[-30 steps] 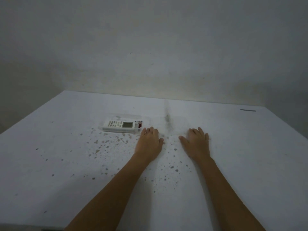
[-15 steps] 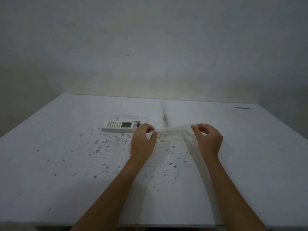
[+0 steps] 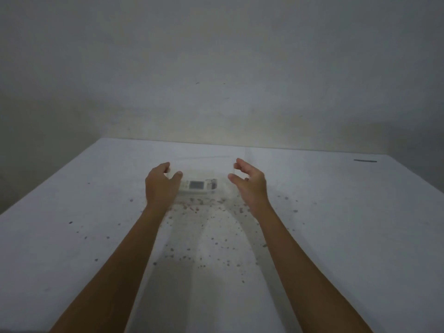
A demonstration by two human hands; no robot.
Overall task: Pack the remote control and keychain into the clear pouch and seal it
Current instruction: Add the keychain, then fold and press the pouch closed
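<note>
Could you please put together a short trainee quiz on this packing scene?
1. True or false: the white rectangular remote control is gripped in the right hand.
2. Which hand covers one end of the remote control in this view? A) the left hand B) the right hand C) neither
3. Fill in: in front of the remote control, the white table is scattered with dark ____.

Key: 1 false, it lies on the table between the raised hands; 2 A; 3 specks.
</note>
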